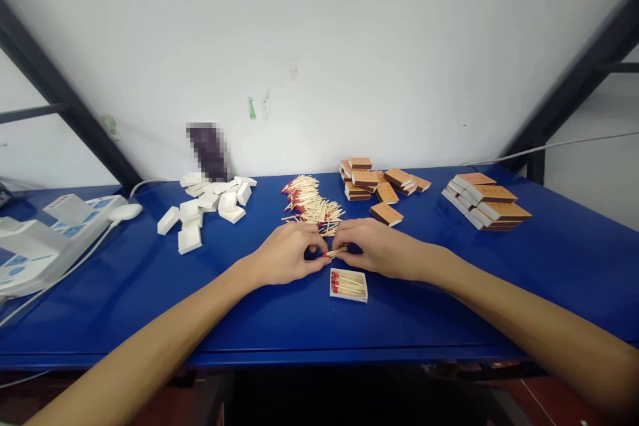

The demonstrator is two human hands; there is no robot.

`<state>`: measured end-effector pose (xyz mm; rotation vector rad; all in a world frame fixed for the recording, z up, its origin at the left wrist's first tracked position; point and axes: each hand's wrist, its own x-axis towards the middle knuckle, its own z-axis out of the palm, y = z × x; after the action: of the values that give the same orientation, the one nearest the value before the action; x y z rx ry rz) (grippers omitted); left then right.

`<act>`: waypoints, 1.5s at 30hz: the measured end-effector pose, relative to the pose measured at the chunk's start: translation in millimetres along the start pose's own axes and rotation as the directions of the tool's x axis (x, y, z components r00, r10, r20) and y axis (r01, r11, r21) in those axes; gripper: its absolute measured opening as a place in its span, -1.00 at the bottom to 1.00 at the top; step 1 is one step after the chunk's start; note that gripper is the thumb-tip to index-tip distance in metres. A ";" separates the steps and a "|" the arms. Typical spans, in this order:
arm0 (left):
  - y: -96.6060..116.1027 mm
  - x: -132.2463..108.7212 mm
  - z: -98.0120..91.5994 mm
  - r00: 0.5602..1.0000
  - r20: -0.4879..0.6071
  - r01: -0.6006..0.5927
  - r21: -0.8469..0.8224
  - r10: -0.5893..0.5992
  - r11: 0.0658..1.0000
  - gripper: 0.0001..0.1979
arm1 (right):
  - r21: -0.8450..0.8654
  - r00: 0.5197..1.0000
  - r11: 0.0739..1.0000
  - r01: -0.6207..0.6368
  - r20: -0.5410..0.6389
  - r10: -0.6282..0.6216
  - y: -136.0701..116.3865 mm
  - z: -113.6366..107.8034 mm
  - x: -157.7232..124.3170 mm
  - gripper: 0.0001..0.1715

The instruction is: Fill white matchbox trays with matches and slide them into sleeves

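Note:
Several matches are pinched between my two hands, their red heads pointing left. My left hand closes its thumb and fingers on the head end, while my right hand grips the wooden end. Just below the hands, a white matchbox tray lies on the blue table, with a layer of matches inside, red heads to the left. Directly behind my hands spreads a heap of loose matches, its near edge partly hidden by my fingers.
White trays lie scattered at the back left. Brown matchbox sleeves are piled at the back middle. Stacked matchboxes stand on the right. A power strip with plugs and a white cable sits far left. The blue table's front edge runs below.

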<state>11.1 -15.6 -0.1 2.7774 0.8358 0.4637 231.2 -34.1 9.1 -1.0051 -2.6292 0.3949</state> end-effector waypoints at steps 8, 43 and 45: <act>1.1 1.5 2.0 0.998 -0.030 -0.048 0.011 0.048 0.999 -0.83 | -0.046 0.998 0.999 0.021 0.058 -0.018 -0.8 -4.5 -1.5 -0.88; 21.3 -5.2 2.5 0.984 0.015 -0.173 -0.196 0.180 0.965 -0.69 | 0.168 0.967 0.977 -0.132 0.238 0.090 -31.9 -28.4 -20.4 -0.88; 22.1 -5.0 3.3 0.984 0.014 -0.169 -0.205 0.175 0.964 -0.71 | 0.127 0.967 0.984 -0.128 0.238 0.095 -34.5 -27.9 -20.3 -0.84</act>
<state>19.3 -36.9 1.9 2.6691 0.5094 0.5011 235.2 -68.6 43.4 -1.1242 -2.7048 0.7563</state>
